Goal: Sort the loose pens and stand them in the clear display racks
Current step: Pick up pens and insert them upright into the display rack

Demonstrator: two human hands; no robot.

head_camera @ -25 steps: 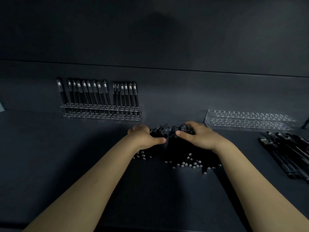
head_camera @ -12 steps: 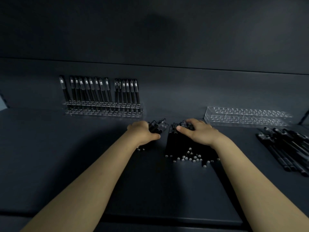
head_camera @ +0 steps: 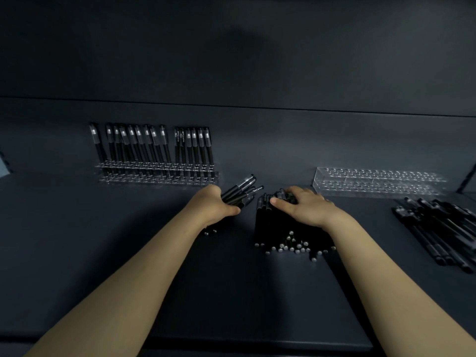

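My left hand (head_camera: 215,206) grips a bundle of several black pens (head_camera: 240,191), their capped ends fanning up and to the right, a little off the table. My right hand (head_camera: 304,206) rests on top of a central pile of black pens (head_camera: 280,233) lying on the dark table, fingers curved over the far ends. A clear rack (head_camera: 157,173) at the back left holds a row of upright black pens. A second clear rack (head_camera: 376,182) at the back right holds no pens.
Another heap of loose black pens (head_camera: 438,228) lies at the right edge of the dark table (head_camera: 103,240). A dark wall rises behind the racks. The table's front edge runs along the bottom of the view.
My left hand has drawn its bundle of pens away from the central pile, to the left and slightly up. My right hand has stayed on the pile.
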